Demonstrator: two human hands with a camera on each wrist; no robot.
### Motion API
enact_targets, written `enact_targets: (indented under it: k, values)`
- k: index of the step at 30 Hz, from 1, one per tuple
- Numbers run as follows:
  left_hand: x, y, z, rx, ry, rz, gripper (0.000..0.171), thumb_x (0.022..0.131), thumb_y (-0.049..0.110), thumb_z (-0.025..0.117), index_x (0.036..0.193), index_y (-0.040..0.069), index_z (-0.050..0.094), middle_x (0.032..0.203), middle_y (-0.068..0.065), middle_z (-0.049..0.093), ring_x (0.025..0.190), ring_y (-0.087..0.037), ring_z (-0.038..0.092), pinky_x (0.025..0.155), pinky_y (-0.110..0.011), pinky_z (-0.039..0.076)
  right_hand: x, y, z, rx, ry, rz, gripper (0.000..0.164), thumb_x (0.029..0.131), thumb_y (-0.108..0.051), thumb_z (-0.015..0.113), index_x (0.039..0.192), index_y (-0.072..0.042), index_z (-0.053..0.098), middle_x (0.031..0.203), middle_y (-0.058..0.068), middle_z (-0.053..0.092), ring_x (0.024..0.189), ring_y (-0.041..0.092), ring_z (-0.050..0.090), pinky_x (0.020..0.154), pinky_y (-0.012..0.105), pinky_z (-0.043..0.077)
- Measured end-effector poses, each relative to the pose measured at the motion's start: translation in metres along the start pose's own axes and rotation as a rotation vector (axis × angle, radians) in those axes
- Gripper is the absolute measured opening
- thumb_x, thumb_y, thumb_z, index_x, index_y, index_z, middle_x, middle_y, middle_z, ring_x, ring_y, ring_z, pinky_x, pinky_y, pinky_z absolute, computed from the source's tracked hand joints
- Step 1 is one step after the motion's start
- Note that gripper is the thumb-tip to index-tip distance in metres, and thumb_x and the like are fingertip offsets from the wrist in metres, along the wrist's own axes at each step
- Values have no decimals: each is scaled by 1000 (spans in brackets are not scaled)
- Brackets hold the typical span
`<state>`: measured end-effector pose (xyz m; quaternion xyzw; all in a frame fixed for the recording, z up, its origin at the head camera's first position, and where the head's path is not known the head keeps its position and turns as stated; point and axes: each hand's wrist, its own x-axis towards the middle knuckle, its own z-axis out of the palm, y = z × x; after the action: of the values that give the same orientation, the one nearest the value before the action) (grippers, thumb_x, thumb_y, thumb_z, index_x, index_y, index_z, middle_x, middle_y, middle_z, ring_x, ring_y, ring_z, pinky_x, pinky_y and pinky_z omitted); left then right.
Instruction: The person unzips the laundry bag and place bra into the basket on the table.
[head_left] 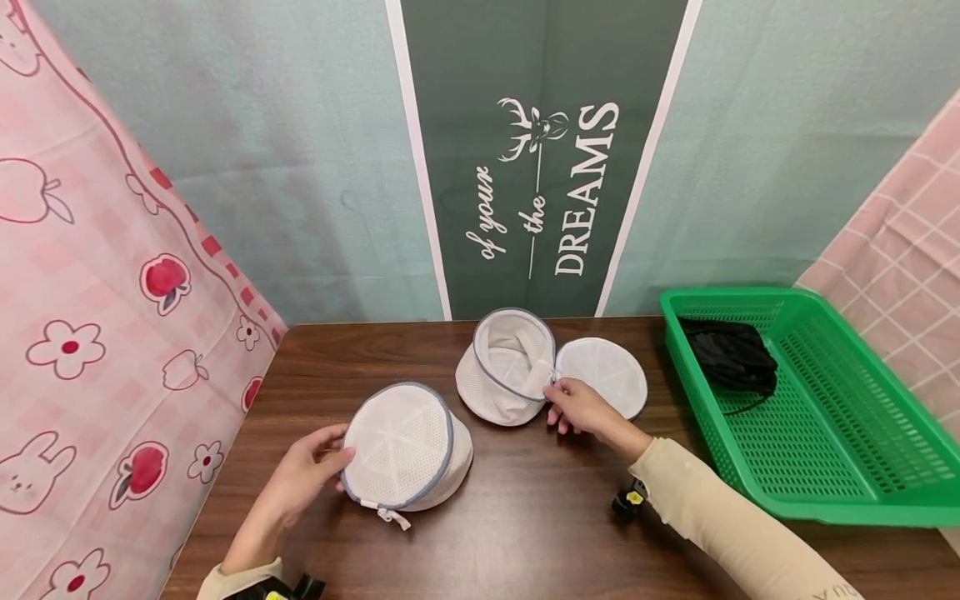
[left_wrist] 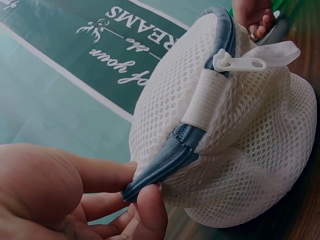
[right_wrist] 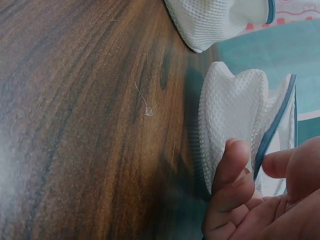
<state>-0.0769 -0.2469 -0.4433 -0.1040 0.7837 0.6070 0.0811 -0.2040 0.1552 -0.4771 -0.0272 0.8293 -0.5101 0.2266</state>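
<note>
pinching the lidded mesh bag [head_left: 393, 446] by its blue rim [left_wrist: 167, 165] in my left hand [head_left: 303, 468], the open mesh bag [head_left: 483, 387] likewise in my right hand [head_left: 585, 408], both on the tabletop [head_left: 540, 517]; light, soft walls probably crumple, so stiffer rims should hold best.

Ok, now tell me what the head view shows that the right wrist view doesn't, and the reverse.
Only the head view: the green basket with a black bundle inside, and the left hand gripping the rim of the lidded mesh bag.
Only the right wrist view: a loose, curly thread on the tabletop.
Both: the right hand pinching the rim of the open mesh bag, at least part of the lidded bag, and the brown tabletop.
</note>
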Motion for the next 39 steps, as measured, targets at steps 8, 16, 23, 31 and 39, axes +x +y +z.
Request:
enact_targets:
  k: [8, 16, 23, 31, 39]
  values:
    - [-1, -1, 7, -8, -61, 35, 43, 97, -2, 62, 134, -18, 48, 106, -16, 62, 73, -15, 59, 55, -28, 55, -7, 0, -5, -4, 62, 48, 41, 109, -37, 43, 93, 0, 50, 63, 2, 55, 48, 11, 53, 44, 22, 39]
    - [-3, -1, 19, -53, -132, 10, 46, 97, 0, 63, 136, -17, 46, 107, -17, 60, 74, -16, 58, 56, -28, 55, -27, -5, -6, -32, 135, -15, 44, 109, -41, 44, 84, -4, 48, 62, 4, 52, 48, 14, 53, 43, 25, 39]
    - [-4, 1, 24, -64, -167, 24, 47, 98, 1, 62, 137, -18, 43, 111, -21, 61, 77, -16, 60, 58, -28, 56, -50, -20, 9, -115, 84, -155, 40, 109, -35, 46, 88, -2, 53, 62, 3, 54, 47, 17, 53, 48, 30, 46]
    - [-7, 3, 35, -67, -218, 32, 46, 99, 2, 62, 137, -16, 44, 110, -19, 61, 77, -16, 60, 58, -27, 57, -72, -33, 33, -204, -11, -273, 38, 108, -39, 48, 83, -11, 54, 59, -1, 55, 43, 14, 51, 46, 30, 46]
    - [-10, 6, 46, -92, -244, 35, 46, 98, 2, 63, 137, -16, 43, 111, -19, 61, 80, -18, 61, 59, -28, 57, -85, -44, 43, -233, -65, -322, 41, 107, -42, 49, 82, -10, 53, 57, 0, 56, 41, 11, 50, 45, 28, 45]
